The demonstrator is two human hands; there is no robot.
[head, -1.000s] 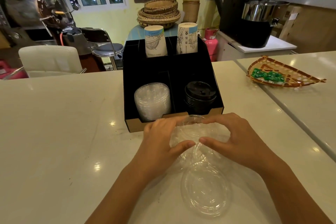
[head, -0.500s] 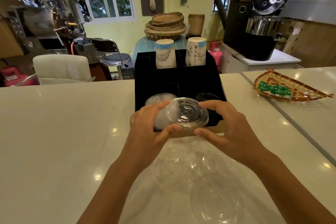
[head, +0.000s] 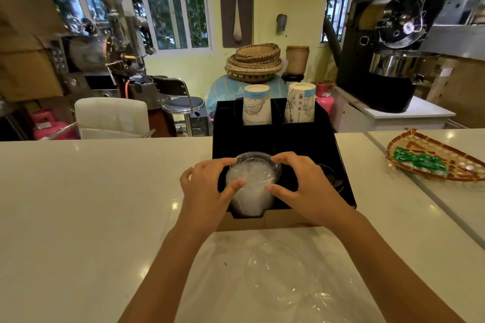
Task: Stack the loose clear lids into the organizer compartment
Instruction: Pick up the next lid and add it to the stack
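Clear lid (head: 254,165) lies flat atop stack (head: 249,191) | organizer (head: 325,139) front-left compartment | both hands (head: 207,186) (head: 307,186) pinching its rim

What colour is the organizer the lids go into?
Black organizer, with a bare brown cardboard front edge; clearest in the head view.

Both hands at centre. Left hand (head: 207,191) and right hand (head: 307,186) pinch a clear lid (head: 258,165) from 9 and 3 o'clock, atop the clear lid stack (head: 252,196) in the front-left compartment of the black organizer (head: 338,165). Two paper cup stacks (head: 257,105) at its 12 o'clock. More loose lids (head: 286,280) on the white bench (head: 86,204) at 6 o'clock. Woven tray (head: 430,157) at 3 o'clock.
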